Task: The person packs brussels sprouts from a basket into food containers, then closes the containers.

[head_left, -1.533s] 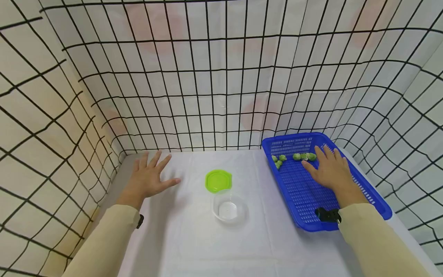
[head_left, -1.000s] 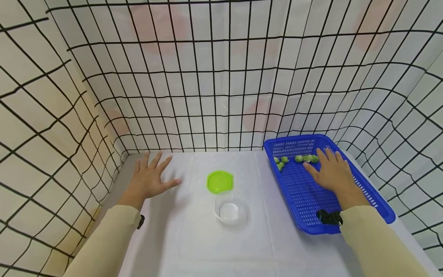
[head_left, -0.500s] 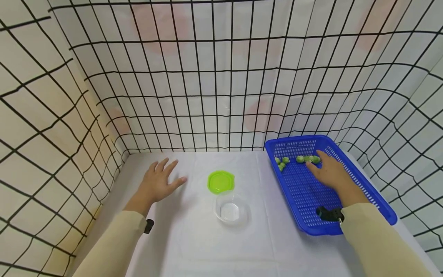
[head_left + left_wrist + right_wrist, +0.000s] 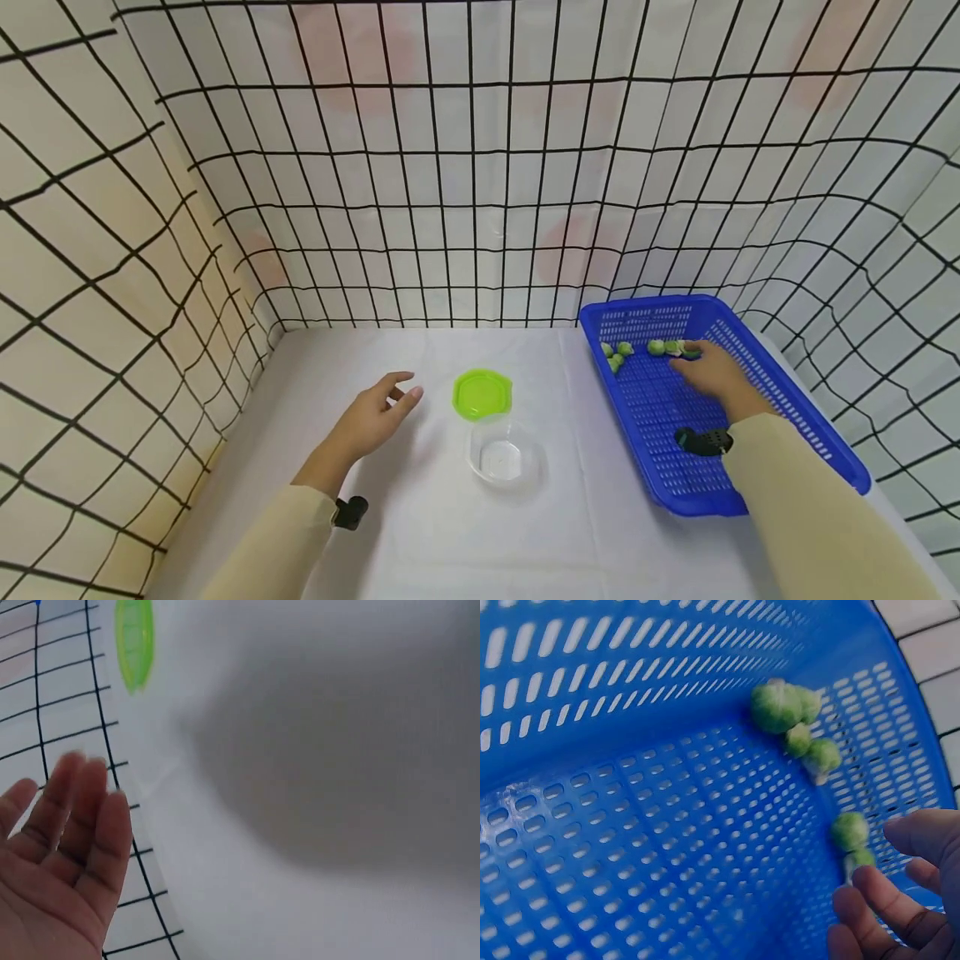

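In the head view, my right hand reaches down into a blue plastic basket, its fingertips right at the end of a short row of Brussels sprouts. The right wrist view shows thumb and fingers apart beside two of these sprouts, the fingers partly covering one. A second cluster of sprouts lies in the corner. My left hand hovers over the table with relaxed fingers and nothing in it, left of a bright green lid and a clear plastic bowl.
Black wire mesh stands along the back and both sides, in front of pale sheeting. A white cloth covers the table. The basket stands at the right, close to the mesh.
My left hand has moved right and toward me, its spread fingers now bent. My right hand's fingers have lowered and drawn together at the sprouts. Bowl and lid have stayed put.
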`<act>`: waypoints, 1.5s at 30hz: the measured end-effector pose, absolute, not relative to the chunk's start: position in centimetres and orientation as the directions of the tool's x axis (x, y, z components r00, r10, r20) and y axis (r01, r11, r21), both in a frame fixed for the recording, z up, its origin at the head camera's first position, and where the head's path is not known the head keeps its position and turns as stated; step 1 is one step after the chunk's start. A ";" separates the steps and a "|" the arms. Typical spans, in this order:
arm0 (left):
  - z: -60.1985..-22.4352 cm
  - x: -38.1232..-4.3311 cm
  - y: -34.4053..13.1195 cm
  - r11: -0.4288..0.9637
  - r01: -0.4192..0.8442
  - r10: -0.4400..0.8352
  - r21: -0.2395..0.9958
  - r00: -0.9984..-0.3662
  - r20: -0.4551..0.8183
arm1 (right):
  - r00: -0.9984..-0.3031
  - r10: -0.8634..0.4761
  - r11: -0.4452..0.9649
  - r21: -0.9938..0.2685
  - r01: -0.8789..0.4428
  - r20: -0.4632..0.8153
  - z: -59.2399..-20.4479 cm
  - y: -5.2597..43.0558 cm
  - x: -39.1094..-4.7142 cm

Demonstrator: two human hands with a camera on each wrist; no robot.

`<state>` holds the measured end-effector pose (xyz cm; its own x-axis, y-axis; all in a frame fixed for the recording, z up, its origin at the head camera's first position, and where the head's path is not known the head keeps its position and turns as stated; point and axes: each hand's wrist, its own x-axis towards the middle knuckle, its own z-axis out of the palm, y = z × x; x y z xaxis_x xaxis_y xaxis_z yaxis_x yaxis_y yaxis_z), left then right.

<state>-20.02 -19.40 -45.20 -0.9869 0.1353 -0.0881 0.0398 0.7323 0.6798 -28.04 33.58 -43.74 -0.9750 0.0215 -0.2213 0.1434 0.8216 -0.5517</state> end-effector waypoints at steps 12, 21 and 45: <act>-48.6 -17.8 -15.1 0.301 -0.131 0.233 0.945 -0.950 -0.206 | -0.895 0.251 0.325 -0.838 0.438 -0.370 -47.9 31.6 -29.3; -51.1 -16.4 -13.4 0.116 -0.171 0.289 0.978 -0.937 -0.198 | -0.939 0.304 0.532 -0.790 0.305 -0.158 -50.1 31.0 -31.3; -53.1 -16.7 -12.4 0.037 -0.162 0.205 0.986 -0.965 -0.166 | -0.922 0.382 0.734 -0.587 0.341 -0.059 -51.6 30.5 -32.5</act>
<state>-16.66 -12.42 -53.07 -0.9646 0.2050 -0.1660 -0.1618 0.0370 0.9861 -32.54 30.51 -51.58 -0.9223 0.3819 -0.0585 0.3413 0.7344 -0.5866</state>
